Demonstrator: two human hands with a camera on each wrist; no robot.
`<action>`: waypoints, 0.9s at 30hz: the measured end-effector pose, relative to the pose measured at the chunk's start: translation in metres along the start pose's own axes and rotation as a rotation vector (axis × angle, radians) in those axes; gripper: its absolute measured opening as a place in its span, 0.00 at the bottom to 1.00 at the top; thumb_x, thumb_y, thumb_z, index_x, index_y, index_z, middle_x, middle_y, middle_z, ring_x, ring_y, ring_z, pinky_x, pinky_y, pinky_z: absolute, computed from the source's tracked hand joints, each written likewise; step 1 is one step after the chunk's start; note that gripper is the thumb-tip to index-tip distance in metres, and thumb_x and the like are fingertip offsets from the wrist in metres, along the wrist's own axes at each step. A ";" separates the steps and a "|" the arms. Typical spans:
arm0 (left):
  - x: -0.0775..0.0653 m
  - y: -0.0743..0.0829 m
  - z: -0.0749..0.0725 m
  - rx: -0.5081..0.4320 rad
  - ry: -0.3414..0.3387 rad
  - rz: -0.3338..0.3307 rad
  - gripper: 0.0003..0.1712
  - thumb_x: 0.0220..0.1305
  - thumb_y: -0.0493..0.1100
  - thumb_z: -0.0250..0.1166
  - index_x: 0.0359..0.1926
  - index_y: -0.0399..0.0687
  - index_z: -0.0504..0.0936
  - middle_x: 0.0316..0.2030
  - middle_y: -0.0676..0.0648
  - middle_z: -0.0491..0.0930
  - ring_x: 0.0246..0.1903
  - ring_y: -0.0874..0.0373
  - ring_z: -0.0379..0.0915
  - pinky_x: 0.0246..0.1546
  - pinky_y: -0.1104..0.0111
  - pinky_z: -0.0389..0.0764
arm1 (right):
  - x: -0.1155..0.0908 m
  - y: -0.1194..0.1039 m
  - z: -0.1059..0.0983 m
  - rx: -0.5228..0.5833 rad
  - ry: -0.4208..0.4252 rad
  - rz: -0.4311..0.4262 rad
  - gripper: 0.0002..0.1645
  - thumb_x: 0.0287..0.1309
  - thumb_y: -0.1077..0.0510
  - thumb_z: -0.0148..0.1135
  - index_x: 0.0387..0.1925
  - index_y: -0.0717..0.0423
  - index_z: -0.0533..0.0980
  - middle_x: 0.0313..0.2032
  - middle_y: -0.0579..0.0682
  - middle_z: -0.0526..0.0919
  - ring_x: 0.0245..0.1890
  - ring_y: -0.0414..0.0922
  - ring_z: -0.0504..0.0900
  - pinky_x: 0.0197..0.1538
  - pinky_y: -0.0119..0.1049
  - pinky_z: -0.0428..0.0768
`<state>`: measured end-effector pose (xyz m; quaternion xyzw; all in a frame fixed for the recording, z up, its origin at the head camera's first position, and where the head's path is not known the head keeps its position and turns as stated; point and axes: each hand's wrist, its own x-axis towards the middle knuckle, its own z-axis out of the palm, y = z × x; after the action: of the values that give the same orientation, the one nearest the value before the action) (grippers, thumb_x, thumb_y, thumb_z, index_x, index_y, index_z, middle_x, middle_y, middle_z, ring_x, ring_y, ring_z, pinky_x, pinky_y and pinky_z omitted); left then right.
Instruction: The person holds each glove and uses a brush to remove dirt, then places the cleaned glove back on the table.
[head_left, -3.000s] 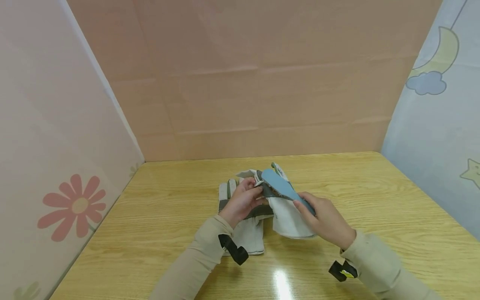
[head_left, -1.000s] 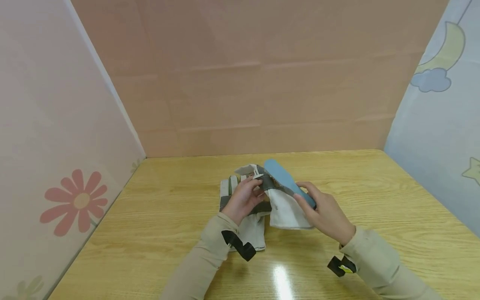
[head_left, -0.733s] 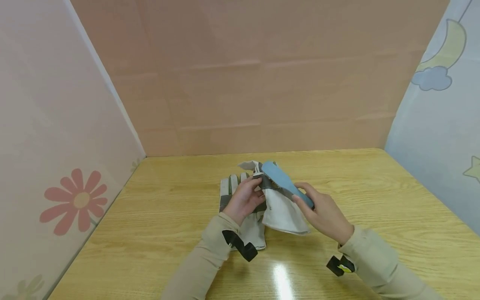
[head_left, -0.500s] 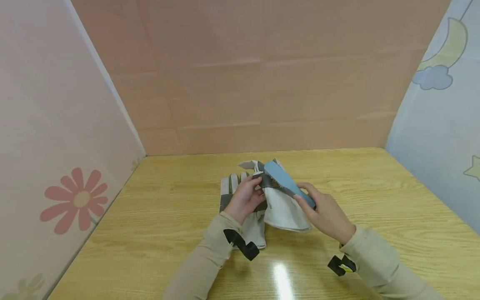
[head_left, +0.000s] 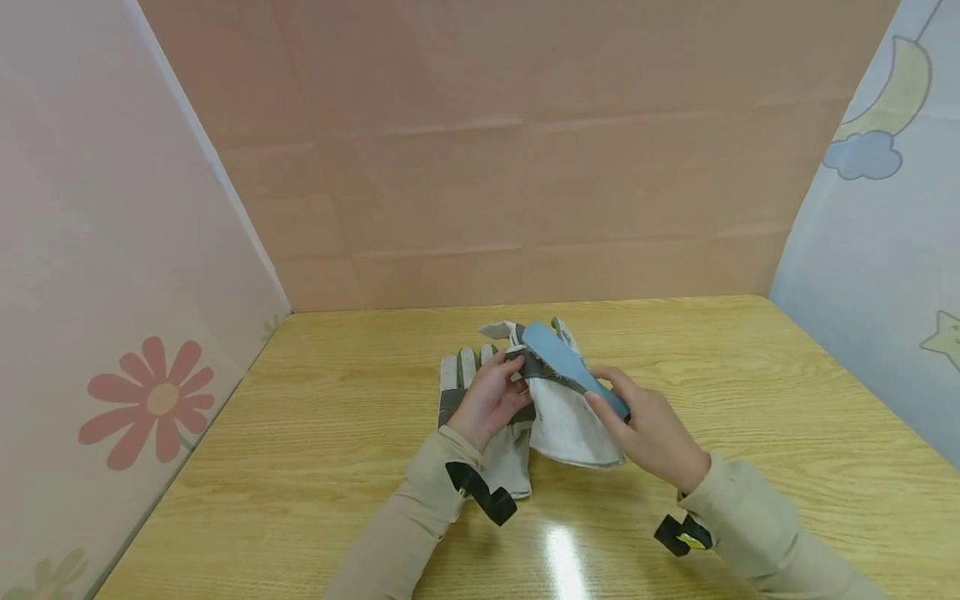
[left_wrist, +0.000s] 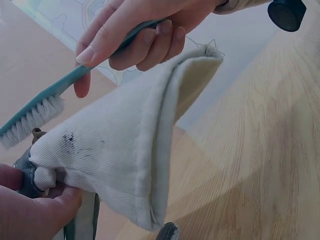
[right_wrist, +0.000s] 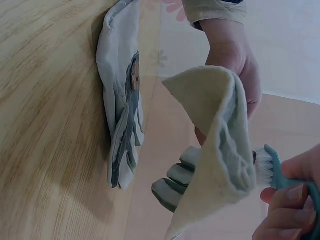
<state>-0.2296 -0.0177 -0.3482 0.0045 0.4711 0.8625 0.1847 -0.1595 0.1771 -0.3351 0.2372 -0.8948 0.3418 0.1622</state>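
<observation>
My left hand (head_left: 489, 402) pinches a white and dark grey work glove (head_left: 573, 427) at its dark band, holding it up above the table. The cuff hangs down and gapes toward the right wrist view; small dark marks show on its cloth (left_wrist: 107, 137) in the left wrist view. My right hand (head_left: 658, 433) grips the handle of a blue brush (head_left: 561, 357) with white bristles. The bristles (left_wrist: 37, 120) face down, right over the glove's dark band. Beneath my left hand a second, matching glove (head_left: 507, 467) lies flat on the table, its fingers pointing away.
The wood-grain table (head_left: 322, 400) runs back to a plain tan backdrop (head_left: 480, 167). Patterned panels stand on both sides, one with a red flower (head_left: 160, 400), the other with a moon and cloud (head_left: 862, 156).
The brush head has shifted back and forth by small amounts over the held glove, whose cuff has swayed slightly. Both hands keep their hold; the second glove stays put.
</observation>
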 end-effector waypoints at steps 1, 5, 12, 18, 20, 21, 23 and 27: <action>0.000 0.000 0.000 -0.001 -0.004 0.002 0.23 0.74 0.38 0.40 0.67 0.45 0.55 0.44 0.49 0.66 0.37 0.60 0.65 0.37 0.70 0.67 | 0.000 0.000 0.000 -0.003 -0.001 -0.004 0.16 0.66 0.58 0.52 0.54 0.56 0.70 0.14 0.40 0.64 0.10 0.28 0.56 0.16 0.27 0.63; -0.001 0.001 -0.001 0.000 -0.003 0.007 0.24 0.74 0.38 0.40 0.68 0.45 0.54 0.48 0.47 0.66 0.39 0.59 0.65 0.38 0.70 0.68 | -0.001 -0.001 0.000 -0.012 0.004 -0.003 0.16 0.66 0.58 0.52 0.54 0.56 0.70 0.13 0.40 0.63 0.11 0.28 0.55 0.16 0.27 0.61; -0.003 0.003 -0.004 0.027 0.000 0.006 0.26 0.73 0.37 0.41 0.69 0.45 0.53 0.58 0.42 0.63 0.41 0.57 0.66 0.40 0.67 0.68 | -0.005 0.001 -0.003 -0.021 0.027 0.009 0.17 0.65 0.59 0.53 0.54 0.56 0.70 0.13 0.39 0.60 0.11 0.29 0.52 0.15 0.26 0.59; -0.005 0.004 -0.005 0.043 -0.042 0.012 0.25 0.73 0.37 0.42 0.68 0.43 0.54 0.57 0.43 0.63 0.39 0.59 0.63 0.42 0.66 0.65 | -0.005 0.001 -0.005 -0.008 0.050 -0.014 0.16 0.64 0.60 0.53 0.53 0.57 0.71 0.13 0.39 0.60 0.10 0.28 0.52 0.15 0.26 0.59; -0.006 0.004 -0.005 0.045 -0.053 0.018 0.23 0.73 0.37 0.42 0.66 0.43 0.56 0.53 0.46 0.65 0.37 0.60 0.63 0.41 0.67 0.66 | -0.006 0.000 -0.005 -0.002 0.051 -0.024 0.16 0.64 0.61 0.53 0.53 0.57 0.71 0.13 0.38 0.60 0.10 0.28 0.52 0.15 0.26 0.59; -0.006 0.004 -0.005 0.045 -0.056 0.020 0.22 0.73 0.37 0.43 0.65 0.43 0.57 0.49 0.48 0.67 0.37 0.61 0.63 0.41 0.68 0.66 | -0.006 -0.001 -0.005 0.001 0.049 -0.030 0.16 0.64 0.61 0.53 0.53 0.58 0.71 0.13 0.38 0.61 0.11 0.28 0.53 0.15 0.26 0.59; -0.006 0.005 -0.005 0.043 -0.058 0.025 0.19 0.72 0.37 0.43 0.62 0.44 0.60 0.43 0.51 0.69 0.35 0.62 0.65 0.40 0.68 0.67 | -0.006 -0.002 -0.004 0.005 0.043 -0.037 0.15 0.64 0.61 0.53 0.52 0.58 0.71 0.13 0.38 0.62 0.11 0.27 0.53 0.15 0.26 0.60; -0.007 0.004 -0.003 0.032 -0.055 0.027 0.14 0.72 0.36 0.44 0.56 0.46 0.63 0.37 0.54 0.69 0.34 0.63 0.65 0.39 0.69 0.67 | -0.006 -0.002 -0.002 0.009 0.034 -0.042 0.15 0.64 0.61 0.53 0.51 0.60 0.71 0.14 0.38 0.63 0.11 0.26 0.54 0.15 0.26 0.61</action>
<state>-0.2255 -0.0246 -0.3454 0.0377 0.4794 0.8569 0.1857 -0.1530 0.1792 -0.3351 0.2507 -0.8853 0.3462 0.1833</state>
